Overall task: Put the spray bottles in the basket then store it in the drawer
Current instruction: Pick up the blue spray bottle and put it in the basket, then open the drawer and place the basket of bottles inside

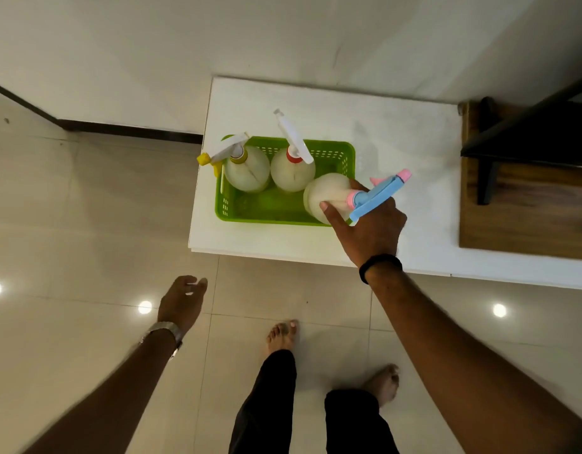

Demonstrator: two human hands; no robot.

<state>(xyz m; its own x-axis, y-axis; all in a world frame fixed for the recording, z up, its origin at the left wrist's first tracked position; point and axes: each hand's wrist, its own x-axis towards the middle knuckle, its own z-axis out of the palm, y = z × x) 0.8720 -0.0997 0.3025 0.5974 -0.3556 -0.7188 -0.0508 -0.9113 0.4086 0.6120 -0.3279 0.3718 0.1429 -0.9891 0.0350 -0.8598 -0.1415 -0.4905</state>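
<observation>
While the right hand [368, 221] grips the blue-and-pink spray bottle [328, 198] around its neck and shoulder, thumb on the pale body and fingers wrapped behind, the bottle sits tilted at the basket's four o'clock corner — its body inside the rim, its trigger head leaning out toward two o'clock over the white counter [397, 132]. Whether its base already rests on the basket floor cannot be told from this angle.

Two other bottles stand upright in the green basket [250, 208]: the yellow-nozzle spray bottle [247, 170] at the ten o'clock corner and the red-collar spray bottle [292, 172] just beside it, toward twelve. Their bodies are close together, perhaps touching, and the third bottle's body is pressed near the red-collar one.

Open and empty, the left hand [183, 303] hangs over the tiled floor [70, 224] at about seven o'clock from the basket, well apart from it.

All three bottles look to be in or entering the basket, so the loading step is nearly done. The basket's long axis runs nine to three o'clock; the right hand is already at its three o'clock end, the left nearer the nine o'clock end — a two-handed lift by the short sides seems natural. No drawer is visible here.
</observation>
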